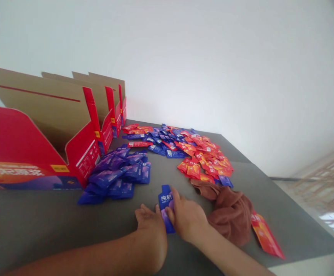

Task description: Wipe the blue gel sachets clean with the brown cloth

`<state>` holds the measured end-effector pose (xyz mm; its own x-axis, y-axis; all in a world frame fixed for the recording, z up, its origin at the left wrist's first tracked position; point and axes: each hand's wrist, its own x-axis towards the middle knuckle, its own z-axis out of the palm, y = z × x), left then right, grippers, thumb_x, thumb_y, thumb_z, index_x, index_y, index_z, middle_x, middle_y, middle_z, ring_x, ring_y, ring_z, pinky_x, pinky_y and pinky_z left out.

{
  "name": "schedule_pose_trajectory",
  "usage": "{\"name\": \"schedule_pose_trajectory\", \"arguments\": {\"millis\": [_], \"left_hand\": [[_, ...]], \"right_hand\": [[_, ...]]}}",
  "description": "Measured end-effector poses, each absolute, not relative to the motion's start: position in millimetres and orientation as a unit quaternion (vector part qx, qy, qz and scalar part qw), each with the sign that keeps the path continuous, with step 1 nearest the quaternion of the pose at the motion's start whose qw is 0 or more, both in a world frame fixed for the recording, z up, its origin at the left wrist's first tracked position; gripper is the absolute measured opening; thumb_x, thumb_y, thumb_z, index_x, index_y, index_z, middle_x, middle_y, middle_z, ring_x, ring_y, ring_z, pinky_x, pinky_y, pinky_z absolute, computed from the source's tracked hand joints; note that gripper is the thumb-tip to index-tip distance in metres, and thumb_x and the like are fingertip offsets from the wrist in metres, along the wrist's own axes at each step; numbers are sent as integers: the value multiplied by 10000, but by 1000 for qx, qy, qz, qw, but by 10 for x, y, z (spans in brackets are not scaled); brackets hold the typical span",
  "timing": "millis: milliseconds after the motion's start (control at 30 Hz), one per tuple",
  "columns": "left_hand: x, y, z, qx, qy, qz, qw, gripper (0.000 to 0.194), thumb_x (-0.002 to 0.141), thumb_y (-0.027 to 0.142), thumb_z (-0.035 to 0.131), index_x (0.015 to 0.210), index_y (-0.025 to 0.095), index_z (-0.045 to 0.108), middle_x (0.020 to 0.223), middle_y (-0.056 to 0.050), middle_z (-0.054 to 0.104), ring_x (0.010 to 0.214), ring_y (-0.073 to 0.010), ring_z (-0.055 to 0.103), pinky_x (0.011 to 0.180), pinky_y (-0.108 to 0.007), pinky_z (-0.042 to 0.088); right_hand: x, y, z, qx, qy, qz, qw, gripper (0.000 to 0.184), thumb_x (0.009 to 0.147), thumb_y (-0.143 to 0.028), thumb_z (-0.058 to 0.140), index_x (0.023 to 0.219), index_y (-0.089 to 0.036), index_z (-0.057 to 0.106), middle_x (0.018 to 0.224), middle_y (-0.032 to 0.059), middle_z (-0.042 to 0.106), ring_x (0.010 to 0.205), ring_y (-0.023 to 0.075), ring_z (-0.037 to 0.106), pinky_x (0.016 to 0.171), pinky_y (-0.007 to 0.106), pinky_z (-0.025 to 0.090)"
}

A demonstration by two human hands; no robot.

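A blue-purple spouted-style pouch (164,198) with white lettering lies near the front of the dark table. My right hand (187,215) closes on its right side, thumb and fingers over the edge. At the pouch's left edge rests my left hand (149,219), thumb beside the pouch and fingers apart from it on the tabletop; it grips nothing visible. To the left, a heap of similar blue pouches (118,174) leans against a box. A crumpled brown cloth (232,216) lies just right of my right hand.
Several open red cardboard boxes (82,163) stand in a row along the left. Mixed pouches (162,138) spread across the back, with an orange-red pile (210,159) to the right. One orange pouch (266,235) lies beyond the cloth, near the table's (296,230) right edge.
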<state>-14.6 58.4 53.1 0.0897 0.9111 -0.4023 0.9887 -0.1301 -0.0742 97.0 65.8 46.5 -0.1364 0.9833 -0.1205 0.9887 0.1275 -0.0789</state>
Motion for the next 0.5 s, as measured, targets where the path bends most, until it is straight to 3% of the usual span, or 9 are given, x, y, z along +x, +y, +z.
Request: {"name": "schedule_pose_trajectory", "arguments": {"millis": [200,333,500], "left_hand": [[-148,575,534,736,642,-188,102,514,746,72,460,1256,126,418,1236,-273,465,1132,-356,467,917,-482,398],[-157,554,546,744,633,-197,84,558,717,53,495,1263,126,405,1223,-289,472,1114,-361,485,902,-480,411],[-160,524,539,751,628,-197,57,515,764,14,336,1259,131,418,1219,-303,475,1113,-337,495,894,-471,415]], "right_hand": [[1319,951,722,627,766,-115,-83,498,825,-303,437,1294,-184,318,911,75,632,859,224,596,733,323,413],[1377,1183,788,532,827,-58,-174,508,767,-154,448,1267,-170,359,1147,105,508,1029,211,492,862,335,382],[1283,1117,608,399,897,-128,-141,644,735,-178,532,1331,-187,288,1241,101,420,1100,214,423,915,343,360]]}}
